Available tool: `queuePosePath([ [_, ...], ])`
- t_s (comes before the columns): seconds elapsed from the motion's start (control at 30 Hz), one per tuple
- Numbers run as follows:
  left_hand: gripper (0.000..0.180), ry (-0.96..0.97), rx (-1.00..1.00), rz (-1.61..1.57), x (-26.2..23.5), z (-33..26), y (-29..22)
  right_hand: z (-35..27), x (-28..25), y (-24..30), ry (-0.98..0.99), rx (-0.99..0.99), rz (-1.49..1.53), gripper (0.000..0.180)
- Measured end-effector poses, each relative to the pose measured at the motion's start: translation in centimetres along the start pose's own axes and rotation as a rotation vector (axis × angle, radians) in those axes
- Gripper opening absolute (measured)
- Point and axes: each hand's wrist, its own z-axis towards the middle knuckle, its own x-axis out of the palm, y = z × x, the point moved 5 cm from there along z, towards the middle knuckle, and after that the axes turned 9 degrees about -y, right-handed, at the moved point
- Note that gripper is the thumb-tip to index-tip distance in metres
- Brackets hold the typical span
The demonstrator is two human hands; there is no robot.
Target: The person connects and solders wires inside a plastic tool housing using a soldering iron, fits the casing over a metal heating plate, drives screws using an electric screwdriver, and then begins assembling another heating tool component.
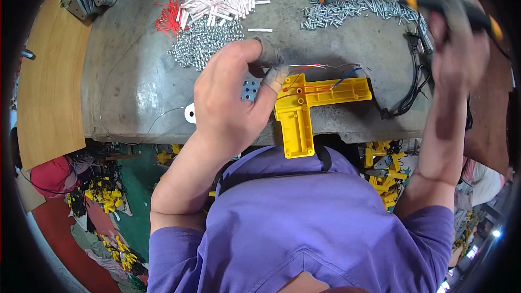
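Wiring, I judge: left hand pinches thin wires beside the yellow housing at the near edge of the worktop; right hand blurred, I cannot tell its grip; next move needs steady wires.

The single view looks steeply down from the person's head through a wide fisheye lens, near enough that both the left hand and the right hand loom large. It faces the worktable beneath and beyond them, takes in the purple shirt on their near side, and bends straight edges toward its dark round rim.
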Motion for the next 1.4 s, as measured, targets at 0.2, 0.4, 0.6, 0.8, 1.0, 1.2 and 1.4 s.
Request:
queuePosePath([
  [0.2, 0.036, -0.034, 0.086, 0.018, 0.1, -0.3, -0.5, -5.6, -1.8, 3.3, -0.034, 0.007, 0.192, 0.038],
  [0.4, 0.035, -0.068, 0.150, 0.037, 0.3, 0.0, -0.9, -6.2, -1.2, 4.0, 0.007, -0.005, 0.197, 0.039],
  [0.6, 0.037, -0.034, 0.177, 0.077, 0.2, -0.1, -0.7, -6.3, -0.9, 3.8, 0.029, 0.000, 0.205, 0.039],
  [0.8, 0.036, -0.041, 0.200, 0.043, 0.2, -0.1, -1.0, -6.5, -0.4, 3.9, 0.047, 0.003, 0.210, 0.038],
  [1.0, 0.036, -0.032, 0.224, 0.028, 0.3, 0.1, -1.2, -6.8, -0.5, 3.9, 0.066, 0.007, 0.216, 0.038],
  [1.2, 0.033, -0.031, 0.195, -0.022, 0.4, -0.3, -0.8, -6.9, -1.1, 3.8, 0.084, 0.010, 0.224, 0.037],
  [1.4, 0.036, -0.014, 0.252, 0.000, 0.7, -0.1, -1.3, -6.7, -2.2, 3.1, 0.092, 0.004, 0.332, 0.038],
])
